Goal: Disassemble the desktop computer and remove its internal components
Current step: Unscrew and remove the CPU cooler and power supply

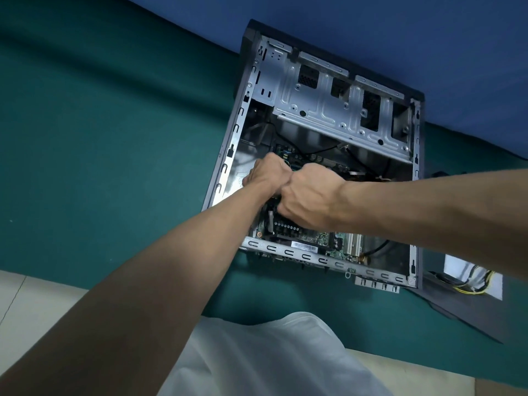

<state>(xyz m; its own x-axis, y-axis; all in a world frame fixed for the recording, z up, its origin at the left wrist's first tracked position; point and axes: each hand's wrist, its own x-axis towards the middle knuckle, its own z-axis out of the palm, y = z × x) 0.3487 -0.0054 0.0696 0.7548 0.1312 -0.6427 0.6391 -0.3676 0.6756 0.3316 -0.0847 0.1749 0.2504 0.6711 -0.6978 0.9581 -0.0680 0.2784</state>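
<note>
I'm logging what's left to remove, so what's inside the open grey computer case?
A green motherboard and, at the far end, a silver metal drive cage. The left grip and right grip cover the board's middle; whatever is under them is hidden.

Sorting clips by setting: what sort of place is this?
Likely an indoor teardown bench: an opened grey metal desktop computer case lies on a green cloth-covered table, with a dark flat panel and loose yellow and white cables beside it.
</note>
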